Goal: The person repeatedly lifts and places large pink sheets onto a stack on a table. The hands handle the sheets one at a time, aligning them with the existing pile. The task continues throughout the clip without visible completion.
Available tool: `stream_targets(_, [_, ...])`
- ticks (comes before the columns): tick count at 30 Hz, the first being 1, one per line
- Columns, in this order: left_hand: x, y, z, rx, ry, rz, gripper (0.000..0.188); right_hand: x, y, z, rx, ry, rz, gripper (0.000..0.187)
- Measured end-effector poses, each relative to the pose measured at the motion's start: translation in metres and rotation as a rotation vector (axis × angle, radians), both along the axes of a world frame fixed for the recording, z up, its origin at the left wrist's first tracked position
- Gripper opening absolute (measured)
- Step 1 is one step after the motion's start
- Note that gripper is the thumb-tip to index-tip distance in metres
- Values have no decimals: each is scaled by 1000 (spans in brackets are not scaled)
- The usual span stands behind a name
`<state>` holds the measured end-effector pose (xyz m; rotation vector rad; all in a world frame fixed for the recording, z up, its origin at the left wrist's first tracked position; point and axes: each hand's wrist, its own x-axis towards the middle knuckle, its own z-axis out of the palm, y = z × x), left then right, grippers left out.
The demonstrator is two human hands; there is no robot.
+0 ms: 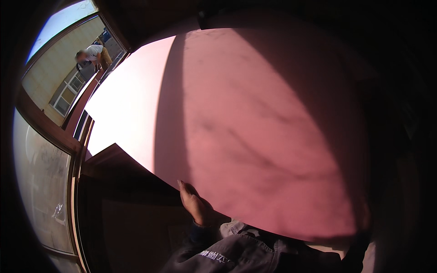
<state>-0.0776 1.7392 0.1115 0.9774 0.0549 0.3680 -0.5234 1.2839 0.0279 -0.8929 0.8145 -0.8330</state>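
A large, flat pink sheet (255, 136) spreads out in front of me and takes up most of the picture. Sunlight bleaches its left part white, and dark bands of shadow cross the rest. At the near left edge, my left hand (195, 207) grips the sheet, its thumb showing along the rim and its other fingers hidden underneath. Deep shadow covers my right hand (364, 217), a dim shape by the sheet's near right corner; its fingers cannot be made out. Both my arms wear dark sleeves.
On the left, a brown window frame (43, 125) holds cloudy glass panes (43, 182). Beyond its upper opening, a person (94, 54) in a light top bends over by a pale wall (41, 86). A dark, angular panel (114, 159) lies below the sheet's left edge. Darkness hides the right side.
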Motion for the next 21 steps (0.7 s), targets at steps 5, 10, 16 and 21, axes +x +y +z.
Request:
stream_targets(5, [-66, -10, 29, -85, 214, -13, 30, -74, 53, -19, -2, 354, -312, 52])
stream_targets(10, [-17, -42, 16, -75, 223, -213, 39, -60, 79, -12, 18, 426, -431, 54])
stream_targets(16, [93, -67, 2, 255, 144, -191, 44, -16, 96, -23, 24, 418, -441, 57])
stream_targets(21, [164, -113, -7, 388, 126, -278, 51, 3, 70, -65, -49, 372, -420, 59])
